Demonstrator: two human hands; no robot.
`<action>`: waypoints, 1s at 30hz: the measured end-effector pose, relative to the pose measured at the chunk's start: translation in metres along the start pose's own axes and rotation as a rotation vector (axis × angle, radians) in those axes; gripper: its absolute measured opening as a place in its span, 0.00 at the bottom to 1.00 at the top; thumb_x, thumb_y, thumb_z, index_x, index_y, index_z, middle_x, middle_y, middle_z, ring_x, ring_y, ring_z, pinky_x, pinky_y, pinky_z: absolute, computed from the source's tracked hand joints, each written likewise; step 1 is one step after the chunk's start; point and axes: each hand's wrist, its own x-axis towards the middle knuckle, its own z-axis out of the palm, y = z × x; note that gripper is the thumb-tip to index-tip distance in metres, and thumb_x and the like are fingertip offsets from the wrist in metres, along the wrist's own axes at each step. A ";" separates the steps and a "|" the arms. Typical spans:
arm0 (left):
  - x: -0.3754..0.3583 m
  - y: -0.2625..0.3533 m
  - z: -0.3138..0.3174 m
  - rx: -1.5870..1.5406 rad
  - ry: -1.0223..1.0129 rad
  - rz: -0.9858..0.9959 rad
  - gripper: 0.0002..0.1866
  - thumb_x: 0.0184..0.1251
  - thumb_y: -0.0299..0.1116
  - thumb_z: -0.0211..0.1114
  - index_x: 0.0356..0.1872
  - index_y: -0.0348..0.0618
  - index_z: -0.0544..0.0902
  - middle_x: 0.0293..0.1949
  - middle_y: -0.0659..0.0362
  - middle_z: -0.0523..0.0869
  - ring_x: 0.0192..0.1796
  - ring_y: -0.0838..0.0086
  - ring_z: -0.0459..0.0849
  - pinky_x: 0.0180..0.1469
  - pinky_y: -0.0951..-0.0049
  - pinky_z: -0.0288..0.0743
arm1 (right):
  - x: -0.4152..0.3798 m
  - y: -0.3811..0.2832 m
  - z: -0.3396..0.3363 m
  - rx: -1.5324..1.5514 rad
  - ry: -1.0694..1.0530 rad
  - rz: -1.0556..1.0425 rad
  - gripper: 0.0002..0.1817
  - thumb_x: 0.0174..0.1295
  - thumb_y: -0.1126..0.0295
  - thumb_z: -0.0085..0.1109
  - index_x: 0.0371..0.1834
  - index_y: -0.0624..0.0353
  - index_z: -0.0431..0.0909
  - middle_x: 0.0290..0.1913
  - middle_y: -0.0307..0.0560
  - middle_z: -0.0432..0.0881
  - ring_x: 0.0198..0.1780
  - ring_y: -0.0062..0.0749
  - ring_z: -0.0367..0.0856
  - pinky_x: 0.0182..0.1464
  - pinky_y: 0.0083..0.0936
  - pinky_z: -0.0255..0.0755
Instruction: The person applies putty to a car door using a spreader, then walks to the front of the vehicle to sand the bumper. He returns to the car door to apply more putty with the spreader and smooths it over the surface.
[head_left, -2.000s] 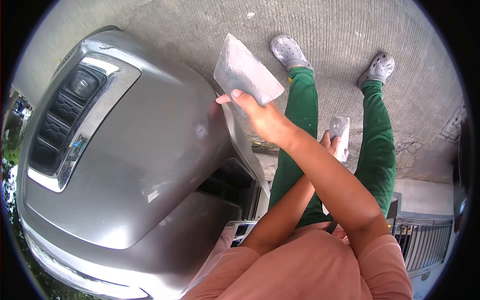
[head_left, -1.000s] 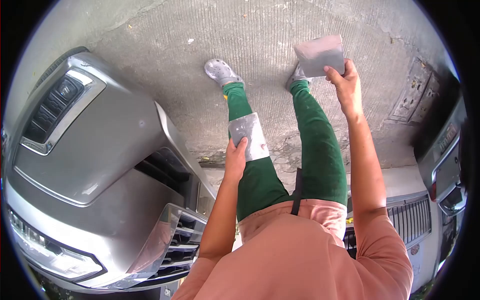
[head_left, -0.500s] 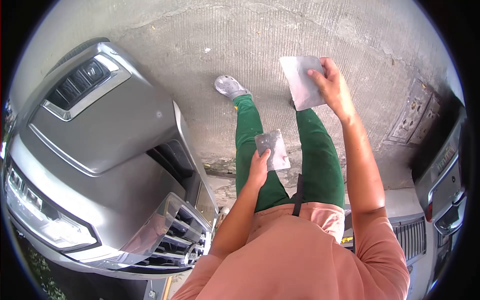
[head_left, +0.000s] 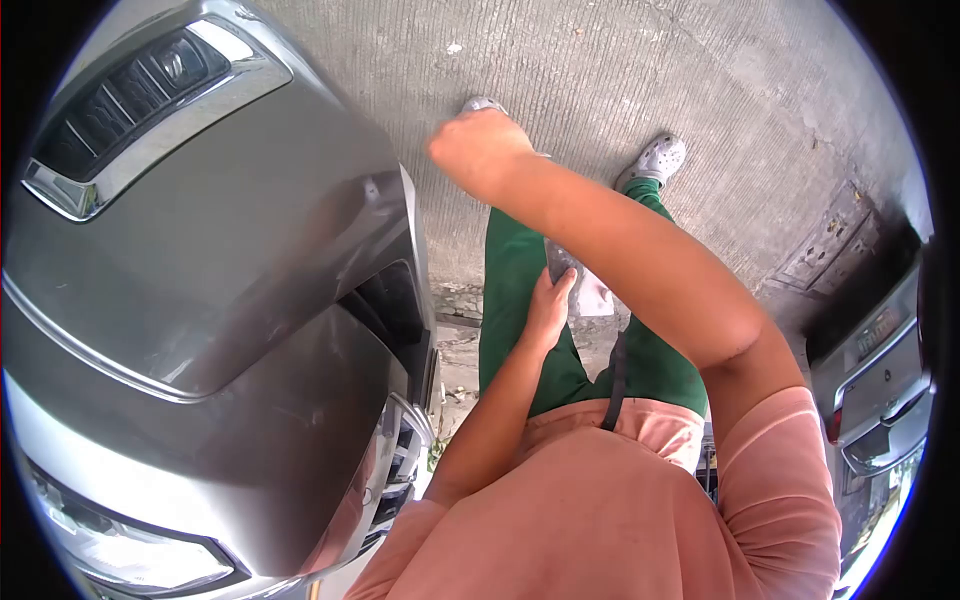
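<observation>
As the head view shows it, the left hand (head_left: 548,312) is clamped on a flat plate (head_left: 597,300) near the centre, partly behind the right forearm (head_left: 640,250). Up at upper centre, there's the right hand (head_left: 478,150), fingers curled, and I can't tell whether that grip holds anything. Ribbed concrete ground (head_left: 600,70) spreads across the top; a glossy grey vehicle (head_left: 230,230) fills the left, another vehicle (head_left: 885,375) at the right edge.
</observation>
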 end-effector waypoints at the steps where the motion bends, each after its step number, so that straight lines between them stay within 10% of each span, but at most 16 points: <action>1: 0.000 0.001 -0.004 -0.010 -0.009 -0.005 0.18 0.78 0.34 0.60 0.60 0.31 0.76 0.50 0.57 0.84 0.51 0.74 0.79 0.59 0.70 0.71 | 0.006 -0.007 0.000 0.011 -0.027 -0.003 0.11 0.61 0.73 0.61 0.46 0.54 0.87 0.50 0.42 0.86 0.60 0.38 0.83 0.57 0.37 0.80; 24: 0.001 -0.009 -0.036 0.001 -0.086 -0.028 0.20 0.79 0.34 0.60 0.63 0.31 0.74 0.55 0.55 0.84 0.57 0.74 0.81 0.63 0.69 0.72 | 0.028 -0.008 0.021 0.067 0.319 -0.039 0.13 0.64 0.72 0.56 0.47 0.50 0.87 0.48 0.37 0.85 0.56 0.39 0.83 0.57 0.34 0.82; 30: -0.001 -0.006 -0.031 -0.013 -0.025 -0.076 0.15 0.79 0.33 0.60 0.56 0.32 0.77 0.45 0.60 0.83 0.46 0.77 0.78 0.51 0.72 0.72 | 0.026 -0.016 0.022 0.095 0.345 -0.069 0.12 0.62 0.73 0.57 0.46 0.50 0.87 0.48 0.38 0.86 0.56 0.39 0.83 0.56 0.35 0.82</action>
